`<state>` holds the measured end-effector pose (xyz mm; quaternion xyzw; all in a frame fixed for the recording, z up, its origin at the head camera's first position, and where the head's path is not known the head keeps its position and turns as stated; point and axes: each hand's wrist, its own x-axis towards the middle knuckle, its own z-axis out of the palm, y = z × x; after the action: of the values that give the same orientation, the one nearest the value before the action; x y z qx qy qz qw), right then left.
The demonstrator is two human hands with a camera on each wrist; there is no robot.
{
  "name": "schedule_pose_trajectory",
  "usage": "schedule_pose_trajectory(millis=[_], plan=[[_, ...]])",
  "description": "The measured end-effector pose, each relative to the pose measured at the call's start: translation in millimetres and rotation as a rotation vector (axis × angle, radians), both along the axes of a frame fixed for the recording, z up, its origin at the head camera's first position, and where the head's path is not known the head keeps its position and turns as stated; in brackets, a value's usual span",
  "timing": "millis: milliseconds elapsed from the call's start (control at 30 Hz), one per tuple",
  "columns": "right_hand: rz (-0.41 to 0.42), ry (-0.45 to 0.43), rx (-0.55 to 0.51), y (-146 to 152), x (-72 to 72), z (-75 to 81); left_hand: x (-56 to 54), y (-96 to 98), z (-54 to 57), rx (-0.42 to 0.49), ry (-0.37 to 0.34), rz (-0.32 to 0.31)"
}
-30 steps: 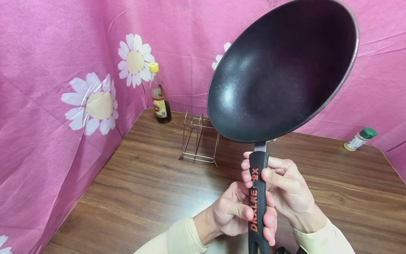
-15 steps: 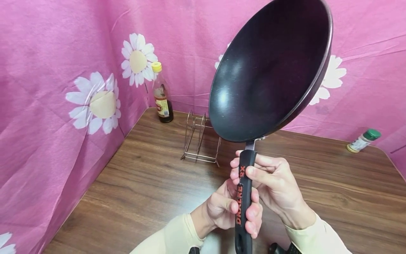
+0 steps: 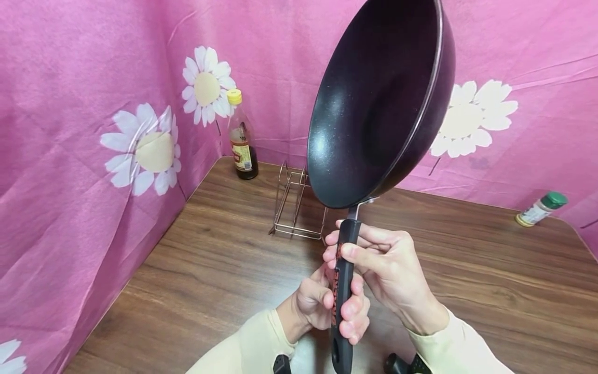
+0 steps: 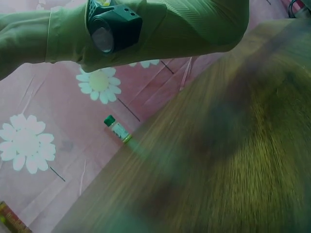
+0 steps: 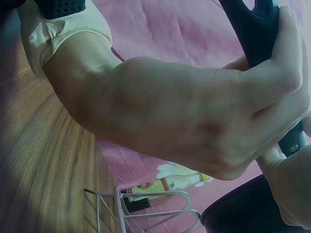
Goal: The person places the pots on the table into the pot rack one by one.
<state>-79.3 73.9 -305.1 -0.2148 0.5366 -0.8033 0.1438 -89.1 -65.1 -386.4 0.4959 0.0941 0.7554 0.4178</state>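
A deep black frying pan [image 3: 369,109] is held up over the table in the head view, its dark inside turned toward the left. My left hand [image 3: 314,301] curls round the lower part of the black handle [image 3: 344,283], thumb on the near side and fingertips showing on the right. Higher up, just below the metal neck, my right hand [image 3: 392,267] grips the same handle with its thumb along the front and fingers wrapped behind. In the right wrist view, the handle [image 5: 257,34] passes through gripping fingers. Red lettering runs down it, partly covered.
Behind the pan, a wire rack [image 3: 299,232] stands on the wooden table [image 3: 201,270]. A yellow-capped bottle [image 3: 243,156] of dark liquid is in the back left corner. A green-capped shaker [image 3: 542,209] stands at the back right. Pink flowered cloth [image 3: 280,67] surrounds the table.
The pan has swung left and turned about its handle, so more of its outer right side shows. Both hands have moved left with the handle, keeping their grip.
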Motion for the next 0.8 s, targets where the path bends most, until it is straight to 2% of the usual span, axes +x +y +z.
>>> schedule_pose_trajectory(millis=[333, 533, 800], plan=[[-0.039, 0.045, -0.016, -12, 3.7, -2.6, -3.3, -7.2, -9.8, 0.027, 0.033, -0.024], [-0.081, 0.022, 0.037, -22, 6.7, -3.3, -4.9, -13.1, -16.8, 0.043, 0.032, -0.057], [-0.117, 0.044, 0.074, -34, 8.2, -5.6, -6.4, -20.8, -22.1, 0.062, 0.020, -0.087]])
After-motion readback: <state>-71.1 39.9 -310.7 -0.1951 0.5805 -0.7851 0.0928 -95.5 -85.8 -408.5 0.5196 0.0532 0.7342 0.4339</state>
